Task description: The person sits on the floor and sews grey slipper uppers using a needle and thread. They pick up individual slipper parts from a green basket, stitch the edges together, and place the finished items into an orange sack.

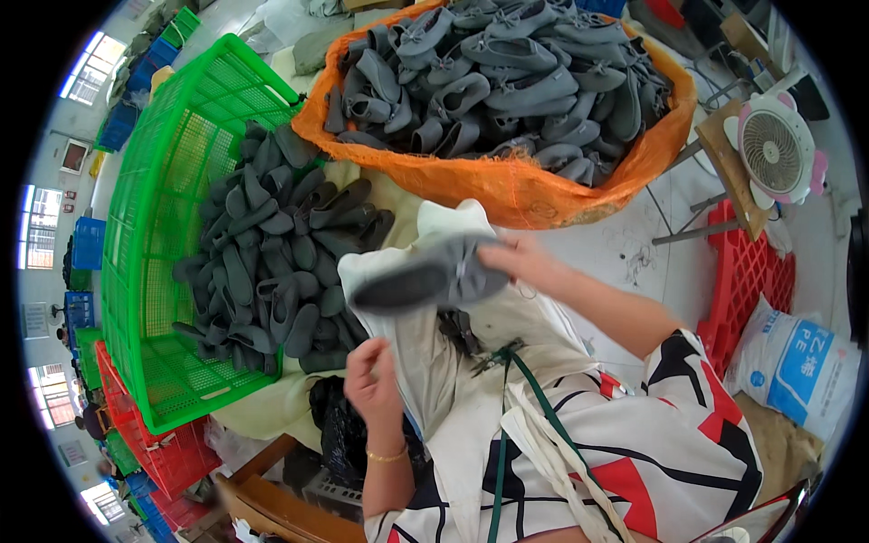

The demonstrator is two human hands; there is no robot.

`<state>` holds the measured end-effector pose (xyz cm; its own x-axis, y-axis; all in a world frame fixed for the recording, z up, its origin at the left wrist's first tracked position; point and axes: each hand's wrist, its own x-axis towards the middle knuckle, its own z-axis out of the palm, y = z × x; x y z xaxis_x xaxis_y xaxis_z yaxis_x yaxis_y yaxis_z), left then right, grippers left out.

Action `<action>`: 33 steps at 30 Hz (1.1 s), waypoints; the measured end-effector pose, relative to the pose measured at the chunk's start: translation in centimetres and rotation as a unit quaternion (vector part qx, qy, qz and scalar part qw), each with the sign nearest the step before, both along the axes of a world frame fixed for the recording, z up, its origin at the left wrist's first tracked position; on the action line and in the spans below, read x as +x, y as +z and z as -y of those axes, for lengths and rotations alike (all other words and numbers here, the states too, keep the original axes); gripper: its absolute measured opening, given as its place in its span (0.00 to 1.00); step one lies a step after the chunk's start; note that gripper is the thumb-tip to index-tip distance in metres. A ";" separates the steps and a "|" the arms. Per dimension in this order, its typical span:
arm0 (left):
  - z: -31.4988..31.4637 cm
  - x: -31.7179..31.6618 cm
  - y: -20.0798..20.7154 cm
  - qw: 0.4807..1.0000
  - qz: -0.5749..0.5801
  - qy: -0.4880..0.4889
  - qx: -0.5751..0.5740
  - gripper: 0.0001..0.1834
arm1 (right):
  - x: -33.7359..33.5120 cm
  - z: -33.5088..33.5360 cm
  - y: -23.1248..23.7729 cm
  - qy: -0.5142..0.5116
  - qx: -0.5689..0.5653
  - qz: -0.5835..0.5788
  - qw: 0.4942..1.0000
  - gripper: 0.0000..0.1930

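Observation:
A grey slip-on shoe with a bow (407, 282) is held in my right hand (523, 260) by its toe end, its opening facing up above my lap. My left hand (373, 378) is raised below the shoe's heel, apart from it, with fingers curled together; whether anything small is in them is hidden. White cloth (453, 222) lies over my knees under the shoe. A pair of small scissors or snips on a green cord (501, 355) rests on my apron. To the left, grey shoes (272, 244) are piled in a green plastic crate (172, 244) tipped on its side.
An orange woven sack (507, 190) full of similar grey shoes (520, 77) stands ahead. A pink-and-white fan (772, 145) sits on a wooden stool (729, 167) at right, near a red plastic pallet (738, 281) and a white-and-blue bag (797, 366). A black plastic bag (339, 434) is beside my left forearm.

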<state>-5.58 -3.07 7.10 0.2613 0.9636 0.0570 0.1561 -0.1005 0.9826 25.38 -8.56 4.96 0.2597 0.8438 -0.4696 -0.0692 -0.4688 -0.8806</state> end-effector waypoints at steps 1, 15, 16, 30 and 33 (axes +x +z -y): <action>-0.4 -0.6 0.7 0.996 0.048 0.052 -0.058 0.06 | 1.9 -1.9 1.1 -0.049 0.023 0.010 0.999 0.23; 11.0 -14.5 -17.3 0.762 -0.103 0.041 -0.638 0.16 | -1.3 -11.3 -0.1 0.063 0.239 0.313 0.917 0.08; 10.8 -13.6 -17.4 0.760 -0.099 0.044 -0.641 0.16 | -1.8 -11.2 -1.1 0.095 0.239 0.315 0.914 0.07; 2.3 -3.0 -21.9 0.734 -0.041 0.086 -0.672 0.15 | -2.1 -16.9 -5.9 0.221 0.268 0.285 0.893 0.10; 2.2 -2.8 -22.9 0.755 -0.022 0.086 -0.650 0.15 | -3.1 -17.2 -5.6 0.194 0.272 0.326 0.884 0.08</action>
